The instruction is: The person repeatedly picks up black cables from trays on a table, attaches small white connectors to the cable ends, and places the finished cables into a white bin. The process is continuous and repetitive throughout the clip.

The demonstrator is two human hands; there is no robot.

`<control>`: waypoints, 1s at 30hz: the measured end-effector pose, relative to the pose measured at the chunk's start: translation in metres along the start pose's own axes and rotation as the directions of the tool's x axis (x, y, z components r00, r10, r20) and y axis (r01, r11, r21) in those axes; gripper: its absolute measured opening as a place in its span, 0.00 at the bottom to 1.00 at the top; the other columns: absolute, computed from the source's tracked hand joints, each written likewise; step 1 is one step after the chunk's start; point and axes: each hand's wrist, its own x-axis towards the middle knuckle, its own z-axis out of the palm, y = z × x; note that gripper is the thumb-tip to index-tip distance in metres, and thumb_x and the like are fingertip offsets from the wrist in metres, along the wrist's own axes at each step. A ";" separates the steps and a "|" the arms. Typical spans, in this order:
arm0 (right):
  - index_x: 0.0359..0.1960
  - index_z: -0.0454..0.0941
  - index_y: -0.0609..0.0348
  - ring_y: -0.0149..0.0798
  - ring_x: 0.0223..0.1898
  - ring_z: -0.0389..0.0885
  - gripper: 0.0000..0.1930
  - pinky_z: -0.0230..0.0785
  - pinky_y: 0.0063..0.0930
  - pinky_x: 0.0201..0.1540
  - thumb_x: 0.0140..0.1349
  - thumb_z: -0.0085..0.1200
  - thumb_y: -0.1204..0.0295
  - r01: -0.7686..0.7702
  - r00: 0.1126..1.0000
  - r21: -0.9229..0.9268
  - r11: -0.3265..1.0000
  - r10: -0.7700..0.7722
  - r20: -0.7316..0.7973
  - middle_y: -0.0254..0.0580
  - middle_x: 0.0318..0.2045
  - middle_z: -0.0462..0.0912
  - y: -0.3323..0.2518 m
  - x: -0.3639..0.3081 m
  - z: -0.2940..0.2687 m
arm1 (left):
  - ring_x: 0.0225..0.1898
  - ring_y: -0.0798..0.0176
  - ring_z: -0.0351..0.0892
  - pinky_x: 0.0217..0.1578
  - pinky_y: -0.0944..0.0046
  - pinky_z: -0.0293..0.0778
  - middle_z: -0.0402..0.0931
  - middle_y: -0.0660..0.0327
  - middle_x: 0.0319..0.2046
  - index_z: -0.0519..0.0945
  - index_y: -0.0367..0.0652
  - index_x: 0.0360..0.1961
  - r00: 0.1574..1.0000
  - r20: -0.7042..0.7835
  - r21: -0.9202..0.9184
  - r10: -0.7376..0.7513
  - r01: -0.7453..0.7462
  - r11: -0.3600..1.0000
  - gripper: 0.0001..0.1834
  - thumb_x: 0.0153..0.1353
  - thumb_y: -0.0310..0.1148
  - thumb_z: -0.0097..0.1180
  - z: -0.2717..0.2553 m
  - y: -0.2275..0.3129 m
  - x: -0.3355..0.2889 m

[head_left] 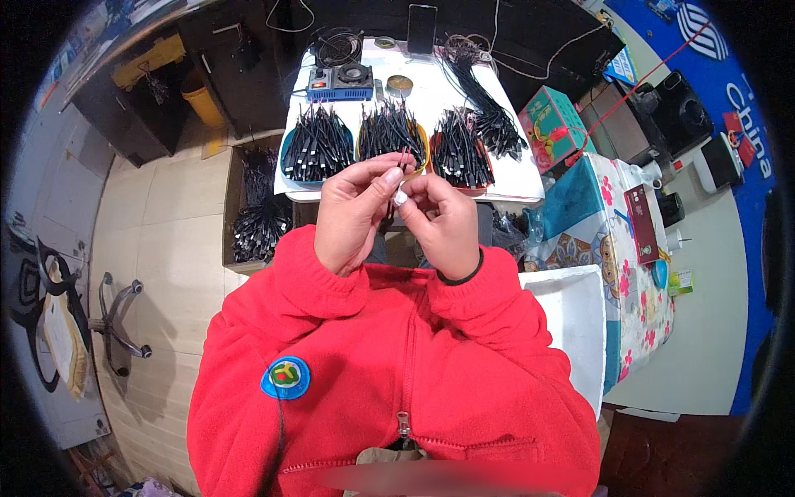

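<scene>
Both hands meet in front of my chest, just nearer than the white table. Between the thumb and fingers of my left hand is a short black cable, its thin reddish wire ends pointing up. My right hand is closed in a pinch beside it, at a small white piece against the cable. Whether that piece is part of the cable I cannot tell. Beyond the hands stand a blue basket, a yellow basket and a red basket, each heaped with black cables.
On the white table are a blue soldering pot, a round tin, an upright phone and a loose cable bundle. A cable-filled box sits at left; a white foam box is at right.
</scene>
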 end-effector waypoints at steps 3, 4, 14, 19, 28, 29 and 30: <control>0.33 0.76 0.64 0.22 0.25 0.76 0.04 0.68 0.17 0.28 0.58 0.57 0.77 0.034 0.999 -0.033 0.999 -0.033 0.008 0.35 0.25 0.80 -0.003 -0.010 -0.008 | 0.39 0.69 0.77 0.36 0.73 0.74 0.79 0.56 0.42 0.80 0.33 0.41 0.999 0.036 -0.051 0.027 -0.026 0.998 0.08 0.63 0.25 0.54 0.007 -0.007 -0.007; 0.34 0.77 0.64 0.24 0.25 0.76 0.05 0.68 0.18 0.27 0.58 0.58 0.77 0.034 0.999 -0.044 0.998 -0.033 0.013 0.36 0.24 0.80 -0.004 -0.012 -0.009 | 0.39 0.69 0.77 0.36 0.74 0.74 0.79 0.56 0.42 0.80 0.33 0.41 0.998 0.046 -0.040 0.038 -0.036 0.999 0.08 0.63 0.25 0.53 0.008 -0.008 -0.009; 0.37 0.76 0.65 0.22 0.30 0.77 0.06 0.69 0.15 0.31 0.60 0.57 0.77 -0.067 0.996 0.365 0.929 0.043 0.072 0.33 0.29 0.80 -0.008 0.003 -0.042 | 0.23 0.73 0.72 0.20 0.77 0.64 0.80 0.56 0.33 0.78 0.32 0.41 0.975 0.199 0.032 -0.096 0.092 0.995 0.09 0.65 0.27 0.51 0.002 -0.005 -0.012; 0.36 0.77 0.63 0.24 0.32 0.78 0.04 0.70 0.16 0.33 0.60 0.56 0.79 -0.004 0.998 0.374 0.927 -0.023 0.067 0.34 0.28 0.80 -0.005 0.000 -0.038 | 0.19 0.76 0.65 0.19 0.78 0.59 0.78 0.59 0.28 0.77 0.33 0.40 0.963 0.217 0.018 -0.159 0.159 0.987 0.09 0.66 0.28 0.50 0.004 -0.005 -0.014; 0.35 0.76 0.60 0.23 0.28 0.76 0.04 0.65 0.15 0.31 0.61 0.57 0.76 -0.131 0.989 0.777 0.615 0.031 0.143 0.35 0.29 0.81 0.005 -0.006 -0.025 | 0.17 0.80 0.60 0.21 0.77 0.58 0.74 0.65 0.24 0.76 0.35 0.38 0.853 0.417 -0.213 -0.312 0.426 0.879 0.09 0.67 0.30 0.49 -0.001 0.000 -0.017; 0.35 0.76 0.60 0.23 0.28 0.76 0.04 0.65 0.15 0.31 0.61 0.57 0.76 -0.139 0.988 0.795 0.591 0.031 0.151 0.35 0.28 0.81 0.005 -0.006 -0.025 | 0.16 0.80 0.60 0.21 0.77 0.58 0.74 0.65 0.24 0.76 0.36 0.38 0.844 0.433 -0.223 -0.316 0.440 0.870 0.09 0.67 0.31 0.49 -0.002 -0.001 -0.017; 0.37 0.75 0.60 0.23 0.28 0.75 0.05 0.64 0.14 0.31 0.61 0.56 0.77 -0.156 0.987 0.804 0.574 0.051 0.156 0.35 0.28 0.80 0.004 -0.006 -0.024 | 0.16 0.80 0.59 0.21 0.77 0.58 0.74 0.66 0.24 0.76 0.36 0.38 0.834 0.451 -0.234 -0.317 0.454 0.860 0.09 0.67 0.31 0.49 -0.004 -0.002 -0.016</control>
